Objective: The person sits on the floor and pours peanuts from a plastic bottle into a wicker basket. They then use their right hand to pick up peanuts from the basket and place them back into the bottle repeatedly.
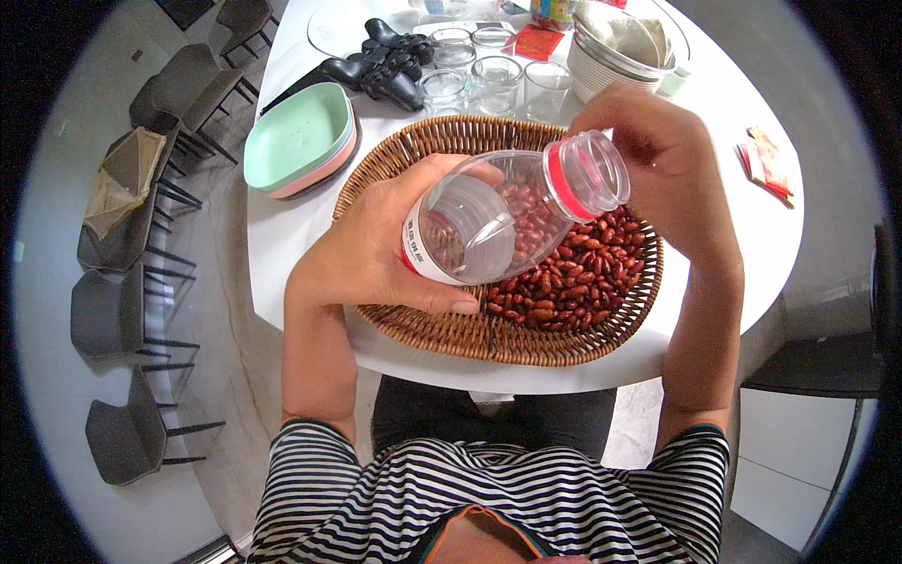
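Mid-frame, a tilted bottle point(498, 221) is clasped by the left grip point(365, 237); the right grip point(662, 162) is curled, its hold indiscernible.

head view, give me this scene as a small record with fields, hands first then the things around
left hand: left hand, grip around a clear plastic bottle with a red neck band
right hand: right hand, curled beside the bottle's mouth; anything held is hidden
bottle: tilted, neck toward the right
container: brown oval wicker basket
contents: dark red bean-like pieces, visible in its right part
behind: clear glass cups
left: mint-green oval dish
surface: white table
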### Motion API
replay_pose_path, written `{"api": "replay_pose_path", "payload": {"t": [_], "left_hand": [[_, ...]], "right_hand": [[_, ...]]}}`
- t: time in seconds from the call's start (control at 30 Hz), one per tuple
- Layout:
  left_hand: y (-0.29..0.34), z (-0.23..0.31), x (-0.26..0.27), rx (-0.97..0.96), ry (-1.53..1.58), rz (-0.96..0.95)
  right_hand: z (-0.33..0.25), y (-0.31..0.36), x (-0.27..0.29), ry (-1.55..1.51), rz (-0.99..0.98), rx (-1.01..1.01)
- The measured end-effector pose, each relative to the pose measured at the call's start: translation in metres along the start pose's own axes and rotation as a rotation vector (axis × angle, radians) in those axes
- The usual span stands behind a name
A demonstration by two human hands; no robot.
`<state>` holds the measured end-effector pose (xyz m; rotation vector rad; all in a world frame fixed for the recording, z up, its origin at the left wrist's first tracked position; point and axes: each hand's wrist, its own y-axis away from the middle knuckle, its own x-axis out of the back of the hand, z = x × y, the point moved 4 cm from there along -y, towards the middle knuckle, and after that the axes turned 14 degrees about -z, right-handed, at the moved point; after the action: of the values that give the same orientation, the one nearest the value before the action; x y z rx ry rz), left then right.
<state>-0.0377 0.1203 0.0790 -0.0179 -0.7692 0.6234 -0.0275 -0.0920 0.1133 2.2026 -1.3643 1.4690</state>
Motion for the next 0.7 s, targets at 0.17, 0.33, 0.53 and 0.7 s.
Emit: {"api": "replay_pose_path", "payload": {"t": [0.17, 0.33, 0.53, 0.7], "left_hand": [[-0.001, -0.001, 0.0, -0.03, -0.023, 0.007], [0.001, -0.002, 0.001, -0.023, 0.014, 0.007], [-0.001, 0.002, 0.001, -0.016, -0.02, 0.006], [0.001, 0.002, 0.0, -0.041, -0.002, 0.01]], "right_hand": [[0.0, 0.007, -0.042, 0.495, -0.326, -0.065], [0.004, 0.006, -0.047, 0.485, -0.32, -0.016], [-0.003, 0.001, -0.002, 0.122, -0.087, 0.146], [-0.011, 0.015, 0.028, -0.24, 0.075, 0.257]]}}
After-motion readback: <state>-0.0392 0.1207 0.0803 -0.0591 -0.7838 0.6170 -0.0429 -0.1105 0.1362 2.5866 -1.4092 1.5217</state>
